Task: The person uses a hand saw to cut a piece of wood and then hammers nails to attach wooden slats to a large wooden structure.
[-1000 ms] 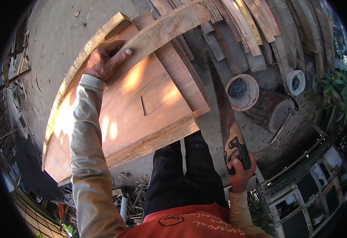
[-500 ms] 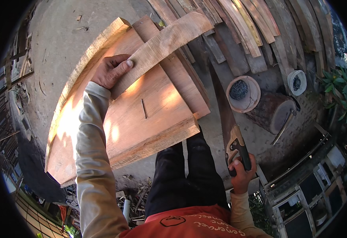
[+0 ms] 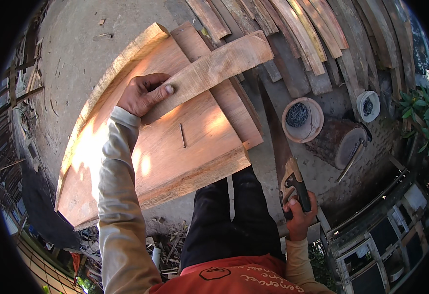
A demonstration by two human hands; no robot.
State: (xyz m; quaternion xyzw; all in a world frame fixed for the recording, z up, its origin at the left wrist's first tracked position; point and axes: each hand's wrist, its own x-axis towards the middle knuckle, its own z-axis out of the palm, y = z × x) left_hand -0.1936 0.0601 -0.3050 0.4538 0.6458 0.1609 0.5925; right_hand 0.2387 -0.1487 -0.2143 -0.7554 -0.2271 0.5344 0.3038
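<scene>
My left hand (image 3: 148, 94) grips the near end of a short wooden board (image 3: 219, 66), thumb on top and fingers at its far edge. The board slants up to the right over a wooden panel (image 3: 195, 132) framed with thicker battens, its far end reaching past the panel's edge. A single nail (image 3: 182, 135) lies on the panel's bare face. On the right, my right hand (image 3: 300, 215) is closed around the handle of a hand saw (image 3: 279, 142). Its blade points away from me, apart from the panel and board.
A round tub of nails (image 3: 302, 119) and a smaller white bucket (image 3: 367, 106) stand to the right. Beside them is a log (image 3: 339, 144) with a hammer (image 3: 353, 159) against it. Stacked planks (image 3: 293, 29) fill the far right; wood scraps (image 3: 170, 245) lie near my feet.
The short board's far end has come down and slightly right, nearer the panel, with my left hand still on it. The saw and my right hand have barely moved.
</scene>
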